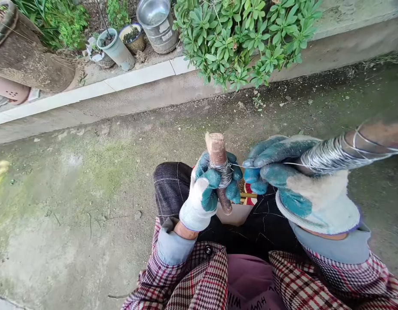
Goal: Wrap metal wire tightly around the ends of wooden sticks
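While the person sits over a mossy grey concrete floor [89, 181], the left hand [207, 193], in a white knit glove with teal coated fingers, is closed round a short reddish-brown wooden stick [216, 148] held nearly upright above the knees. A tight band of thin silver wire [223, 172] wraps the stick just above the fingers. From that band a single taut strand [247, 166] runs right to the right hand [302, 189], gloved alike. Its fingers are curled round the near end of a thicker brown rod [379, 133] that leaves the picture at the right edge. A broad coil [328, 156] of the same wire covers the rod just beside the fingertips, with a few loose loops further right. Red-and-cream plaid sleeves [199, 275] and dark stitched trousers [169, 185] fill the near edge. Far across the floor, beyond a low concrete kerb [137, 77], stand a leafy green succulent plant [237, 38], a dented metal pot [156, 17] and a pale green flowerpot [116, 49].
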Demonstrator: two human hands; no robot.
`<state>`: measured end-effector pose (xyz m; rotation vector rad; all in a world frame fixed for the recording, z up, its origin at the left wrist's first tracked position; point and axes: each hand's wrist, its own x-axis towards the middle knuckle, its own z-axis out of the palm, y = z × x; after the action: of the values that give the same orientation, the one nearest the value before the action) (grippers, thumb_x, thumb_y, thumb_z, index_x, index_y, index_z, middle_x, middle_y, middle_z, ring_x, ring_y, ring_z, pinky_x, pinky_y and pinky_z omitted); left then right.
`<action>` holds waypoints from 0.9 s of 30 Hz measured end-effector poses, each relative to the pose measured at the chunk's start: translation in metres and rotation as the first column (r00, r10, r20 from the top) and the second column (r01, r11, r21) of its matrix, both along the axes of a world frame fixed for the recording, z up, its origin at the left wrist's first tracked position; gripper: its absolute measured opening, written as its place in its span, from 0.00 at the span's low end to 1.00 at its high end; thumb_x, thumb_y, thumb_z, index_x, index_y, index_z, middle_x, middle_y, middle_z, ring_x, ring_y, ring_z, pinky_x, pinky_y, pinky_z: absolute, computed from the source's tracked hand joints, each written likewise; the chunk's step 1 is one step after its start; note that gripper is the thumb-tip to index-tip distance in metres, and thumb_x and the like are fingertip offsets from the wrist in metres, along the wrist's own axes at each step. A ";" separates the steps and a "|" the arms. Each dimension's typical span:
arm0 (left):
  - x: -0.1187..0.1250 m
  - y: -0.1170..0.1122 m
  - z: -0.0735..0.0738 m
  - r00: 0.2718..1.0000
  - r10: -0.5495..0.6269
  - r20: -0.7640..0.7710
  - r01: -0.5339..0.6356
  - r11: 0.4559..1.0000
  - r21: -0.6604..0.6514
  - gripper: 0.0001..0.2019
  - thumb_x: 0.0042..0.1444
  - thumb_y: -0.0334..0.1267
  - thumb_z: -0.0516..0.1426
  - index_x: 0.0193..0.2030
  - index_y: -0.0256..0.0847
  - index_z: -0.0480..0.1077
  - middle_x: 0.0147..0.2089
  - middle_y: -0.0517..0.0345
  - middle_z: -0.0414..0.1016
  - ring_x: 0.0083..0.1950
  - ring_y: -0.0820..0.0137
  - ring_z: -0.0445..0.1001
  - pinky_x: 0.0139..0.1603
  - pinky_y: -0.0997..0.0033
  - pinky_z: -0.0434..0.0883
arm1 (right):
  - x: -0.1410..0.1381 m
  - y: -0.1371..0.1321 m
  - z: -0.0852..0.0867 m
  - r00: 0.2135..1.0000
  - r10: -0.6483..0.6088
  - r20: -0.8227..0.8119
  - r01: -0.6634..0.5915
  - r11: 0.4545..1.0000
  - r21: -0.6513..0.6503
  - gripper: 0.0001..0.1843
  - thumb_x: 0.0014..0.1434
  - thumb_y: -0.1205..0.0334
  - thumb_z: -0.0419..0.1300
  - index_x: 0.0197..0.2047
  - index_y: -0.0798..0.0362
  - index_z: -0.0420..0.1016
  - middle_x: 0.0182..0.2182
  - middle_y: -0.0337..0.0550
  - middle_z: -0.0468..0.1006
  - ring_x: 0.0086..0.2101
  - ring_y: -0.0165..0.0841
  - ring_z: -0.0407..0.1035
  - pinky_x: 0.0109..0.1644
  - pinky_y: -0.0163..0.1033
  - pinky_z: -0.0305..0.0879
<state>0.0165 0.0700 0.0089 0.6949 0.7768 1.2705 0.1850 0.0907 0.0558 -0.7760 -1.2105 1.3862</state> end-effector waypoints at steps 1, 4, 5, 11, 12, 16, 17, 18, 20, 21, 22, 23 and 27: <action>-0.001 -0.001 0.000 1.000 -0.012 0.012 0.012 1.000 0.002 0.32 0.54 0.69 0.63 0.47 0.40 0.73 0.28 0.61 0.75 0.17 0.72 0.68 0.15 0.71 0.69 | -0.001 -0.002 0.000 1.000 -0.004 -0.015 0.005 1.000 0.026 0.06 0.61 0.60 0.75 0.42 0.39 0.90 0.37 0.39 0.87 0.28 0.33 0.78 0.29 0.40 0.80; -0.003 0.000 0.000 0.997 -0.068 0.034 0.068 0.998 -0.014 0.36 0.52 0.71 0.63 0.54 0.41 0.73 0.32 0.59 0.78 0.18 0.73 0.68 0.16 0.71 0.69 | -0.003 -0.004 0.000 0.999 0.009 -0.031 -0.006 0.995 0.104 0.08 0.62 0.60 0.75 0.44 0.38 0.90 0.37 0.39 0.87 0.31 0.35 0.81 0.34 0.41 0.82; -0.004 0.001 0.001 0.995 -0.088 0.035 0.089 0.996 -0.025 0.37 0.52 0.71 0.63 0.55 0.41 0.73 0.32 0.59 0.78 0.18 0.73 0.68 0.16 0.70 0.70 | -0.004 -0.004 -0.001 1.000 0.011 -0.022 -0.009 0.993 0.114 0.08 0.62 0.60 0.75 0.44 0.38 0.90 0.37 0.39 0.87 0.33 0.36 0.82 0.36 0.42 0.83; -0.007 0.003 0.010 0.988 -0.153 0.039 0.155 0.986 -0.062 0.39 0.53 0.73 0.62 0.57 0.41 0.73 0.27 0.63 0.76 0.16 0.73 0.67 0.18 0.68 0.72 | -0.009 -0.001 0.005 0.999 0.048 -0.005 -0.048 0.996 0.079 0.06 0.60 0.50 0.76 0.37 0.41 0.89 0.31 0.41 0.85 0.34 0.40 0.83 0.36 0.45 0.84; -0.006 0.003 0.011 0.986 -0.158 0.054 0.161 0.986 -0.052 0.39 0.53 0.73 0.62 0.57 0.41 0.73 0.28 0.62 0.76 0.16 0.73 0.66 0.17 0.69 0.71 | -0.009 -0.001 0.006 0.999 0.049 -0.007 -0.049 0.996 0.068 0.07 0.60 0.49 0.76 0.36 0.41 0.89 0.31 0.41 0.85 0.33 0.40 0.83 0.36 0.45 0.84; -0.004 0.004 0.012 0.978 -0.162 0.135 0.163 0.987 0.002 0.36 0.53 0.71 0.63 0.54 0.41 0.73 0.27 0.63 0.75 0.14 0.76 0.64 0.14 0.72 0.68 | -0.009 -0.005 0.007 1.000 -0.003 -0.007 0.004 0.999 0.044 0.06 0.59 0.51 0.77 0.38 0.42 0.89 0.34 0.42 0.86 0.34 0.40 0.83 0.34 0.44 0.84; -0.003 0.005 0.012 0.975 -0.162 0.153 0.162 0.987 0.013 0.35 0.54 0.70 0.64 0.53 0.41 0.74 0.26 0.64 0.74 0.13 0.76 0.63 0.13 0.73 0.68 | -0.009 -0.007 0.005 1.000 -0.018 -0.007 0.018 0.999 0.044 0.06 0.59 0.52 0.77 0.38 0.42 0.89 0.34 0.42 0.86 0.35 0.40 0.83 0.34 0.44 0.84; -0.003 0.005 0.012 0.972 -0.166 0.167 0.164 0.986 0.021 0.34 0.54 0.70 0.64 0.53 0.42 0.74 0.26 0.65 0.74 0.13 0.76 0.63 0.13 0.73 0.68 | -0.010 -0.008 0.004 1.000 -0.030 -0.005 0.030 0.999 0.044 0.06 0.59 0.52 0.77 0.38 0.42 0.89 0.35 0.43 0.86 0.36 0.41 0.83 0.34 0.44 0.84; -0.003 0.007 0.013 0.968 -0.175 0.180 0.172 0.985 0.032 0.34 0.54 0.70 0.64 0.53 0.42 0.74 0.25 0.65 0.73 0.13 0.76 0.62 0.14 0.73 0.68 | -0.010 -0.010 0.002 0.999 -0.044 0.000 0.044 0.998 0.041 0.06 0.59 0.53 0.77 0.39 0.42 0.89 0.36 0.43 0.86 0.37 0.41 0.83 0.34 0.44 0.84; -0.004 0.007 0.014 0.968 -0.178 0.177 0.175 0.984 0.033 0.34 0.54 0.70 0.64 0.53 0.43 0.74 0.25 0.65 0.73 0.13 0.76 0.62 0.14 0.72 0.69 | -0.011 -0.011 0.002 0.999 -0.047 -0.006 0.047 0.998 0.040 0.06 0.59 0.54 0.77 0.40 0.41 0.89 0.37 0.43 0.87 0.37 0.41 0.83 0.34 0.44 0.84; -0.004 0.007 0.014 0.969 -0.178 0.168 0.175 0.984 0.032 0.34 0.54 0.70 0.64 0.53 0.43 0.74 0.25 0.65 0.73 0.13 0.76 0.62 0.14 0.72 0.69 | -0.012 -0.011 0.001 0.999 -0.045 -0.018 0.045 0.998 0.041 0.06 0.60 0.55 0.76 0.41 0.41 0.89 0.37 0.42 0.87 0.36 0.40 0.83 0.34 0.43 0.84; -0.005 0.007 0.014 0.972 -0.176 0.154 0.173 0.984 0.029 0.34 0.54 0.70 0.64 0.53 0.42 0.74 0.25 0.66 0.72 0.13 0.76 0.61 0.15 0.72 0.70 | -0.012 -0.011 0.001 0.999 -0.038 -0.032 0.040 0.998 0.044 0.06 0.60 0.55 0.76 0.42 0.40 0.89 0.38 0.42 0.87 0.34 0.39 0.83 0.33 0.43 0.83; -0.007 0.004 0.013 0.995 -0.098 0.032 0.098 0.995 -0.001 0.36 0.54 0.70 0.64 0.56 0.42 0.75 0.27 0.63 0.73 0.15 0.76 0.63 0.18 0.70 0.71 | -0.013 -0.010 0.006 0.999 -0.021 -0.042 0.023 0.998 0.050 0.04 0.62 0.54 0.75 0.42 0.39 0.89 0.37 0.40 0.87 0.30 0.37 0.81 0.31 0.43 0.82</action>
<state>0.0100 0.0740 0.0214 0.7004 0.7096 1.1889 0.1722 0.0803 0.0622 -0.7206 -1.1971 1.3422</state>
